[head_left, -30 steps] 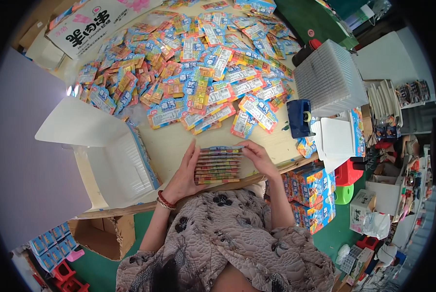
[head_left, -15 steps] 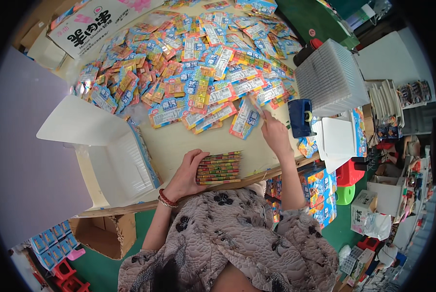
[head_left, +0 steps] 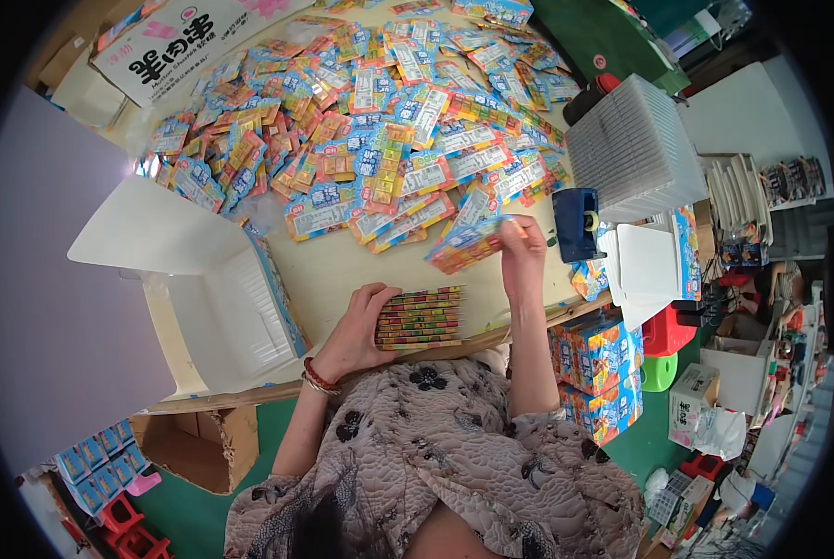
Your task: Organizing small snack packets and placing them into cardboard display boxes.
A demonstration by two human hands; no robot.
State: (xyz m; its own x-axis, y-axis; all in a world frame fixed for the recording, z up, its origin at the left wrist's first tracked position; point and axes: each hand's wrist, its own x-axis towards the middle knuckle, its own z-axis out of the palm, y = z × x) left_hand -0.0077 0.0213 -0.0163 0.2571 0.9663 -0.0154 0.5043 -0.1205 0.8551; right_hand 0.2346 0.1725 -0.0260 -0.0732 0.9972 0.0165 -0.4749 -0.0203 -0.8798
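My left hand (head_left: 350, 328) is closed around the left end of a stack of candy packs (head_left: 420, 319), which stand on edge near the table's front. My right hand (head_left: 523, 244) pinches one flat candy pack (head_left: 471, 248), blue and orange with a row of small pieces, and holds it over the table to the right of the stack. Beyond both hands spreads a big loose pile of the same colourful packs (head_left: 370, 140), some face up and others with their pale printed backs showing.
An open white box (head_left: 216, 326) stands left of my left hand. To the right are a blue tape dispenser (head_left: 575, 225), a stack of clear plastic trays (head_left: 633, 149) and white cartons (head_left: 642, 261). A cardboard box (head_left: 198, 449) lies below the table's wooden edge (head_left: 249, 399).
My right hand has lifted a candy pack from the near edge of the pile and tilted it toward me. My left hand and the stack have stayed in place.
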